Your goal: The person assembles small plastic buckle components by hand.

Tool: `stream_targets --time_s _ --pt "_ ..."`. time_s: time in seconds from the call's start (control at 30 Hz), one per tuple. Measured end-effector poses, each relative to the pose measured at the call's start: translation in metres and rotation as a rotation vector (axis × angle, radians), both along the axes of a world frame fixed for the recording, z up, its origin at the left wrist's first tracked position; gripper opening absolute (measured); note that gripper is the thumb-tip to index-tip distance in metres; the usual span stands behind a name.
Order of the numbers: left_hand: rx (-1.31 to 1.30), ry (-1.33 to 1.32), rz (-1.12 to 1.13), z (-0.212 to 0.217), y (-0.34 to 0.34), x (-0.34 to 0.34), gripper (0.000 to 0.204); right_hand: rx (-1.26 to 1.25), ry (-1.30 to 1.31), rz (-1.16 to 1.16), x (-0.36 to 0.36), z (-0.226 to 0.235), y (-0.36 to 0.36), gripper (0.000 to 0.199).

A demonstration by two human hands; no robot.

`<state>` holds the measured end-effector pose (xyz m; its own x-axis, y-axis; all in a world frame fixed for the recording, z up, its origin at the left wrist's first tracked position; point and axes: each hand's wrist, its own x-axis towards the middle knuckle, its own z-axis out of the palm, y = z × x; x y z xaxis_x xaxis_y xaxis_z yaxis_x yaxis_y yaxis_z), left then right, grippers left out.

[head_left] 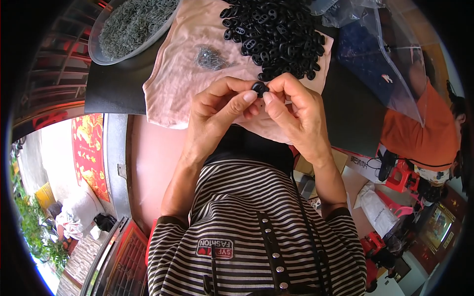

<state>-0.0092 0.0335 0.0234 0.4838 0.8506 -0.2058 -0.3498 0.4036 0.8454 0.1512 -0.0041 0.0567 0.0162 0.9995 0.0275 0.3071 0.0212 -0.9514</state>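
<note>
Between my fingertips, in front of my chest, is one small rounded black plastic piece that looks like a cord lock. My left hand pinches it from the left with thumb and forefinger. From the other side, the thumb and forefinger of my right hand close on it too. Just beyond my hands lies a big heap of similar black pieces with holes, on a pale pink cloth. A small pile of thin silvery metal parts, perhaps springs, rests on the cloth to the left.
A clear tub full of grey metal parts stands at the far left of the dark table. Clear plastic bags lie at the right. Beyond them is another person in an orange top. Red stools stand lower right.
</note>
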Motion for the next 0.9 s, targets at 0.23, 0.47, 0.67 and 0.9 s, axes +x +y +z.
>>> stream_targets --time_s 0.23,0.47,0.67,0.9 --pt "0.220 0.104 -0.015 0.007 0.000 -0.002 0.014 -0.011 -0.077 0.089 -0.003 0.006 -0.002 0.013" --pt "0.252 0.100 0.250 0.001 0.000 0.008 0.007 0.135 -0.090 0.162 -0.015 -0.014 -0.007 0.014" --pt "0.255 -0.005 0.150 0.004 0.003 0.011 0.005 0.179 -0.065 -0.008 -0.002 -0.010 -0.003 0.010" --pt "0.233 0.045 0.101 0.006 -0.002 0.013 0.010 0.110 -0.045 0.097 0.009 -0.005 -0.004 0.013"
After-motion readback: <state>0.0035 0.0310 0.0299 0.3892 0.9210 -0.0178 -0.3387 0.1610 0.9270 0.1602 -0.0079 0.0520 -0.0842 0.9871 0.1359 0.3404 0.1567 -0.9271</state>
